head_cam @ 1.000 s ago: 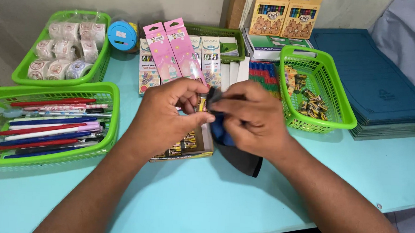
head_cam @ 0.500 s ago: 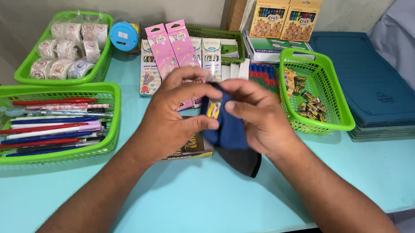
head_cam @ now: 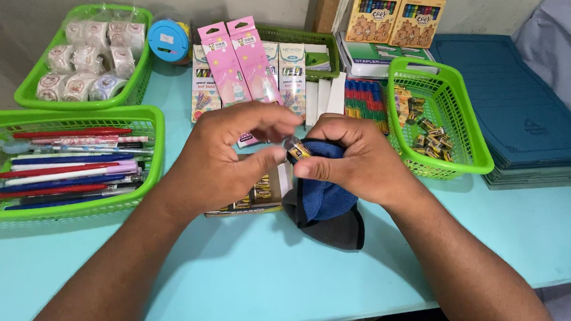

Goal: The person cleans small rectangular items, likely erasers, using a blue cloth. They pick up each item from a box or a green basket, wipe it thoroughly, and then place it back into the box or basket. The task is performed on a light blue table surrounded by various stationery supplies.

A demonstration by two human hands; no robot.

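We have a small black-and-gold battery (head_cam: 297,147) pinched at its end between the thumb and forefinger of our left hand (head_cam: 224,158). Our right hand (head_cam: 359,160) is closed around a blue cloth (head_cam: 322,197), its thumb pressing the cloth up against the battery. Both sit above the middle of the pale blue table (head_cam: 242,280), over a flat pack of batteries (head_cam: 252,197) lying just below the hands. The dark lower edge of the cloth hangs down to the table.

To wipe it well, we judge it best to keep the left pinch light and near the tip, so the cloth can reach most of the casing. Turning the battery inside the fold should work better than rubbing one side. The green basket (head_cam: 455,158) of small batteries stands near the right hand.
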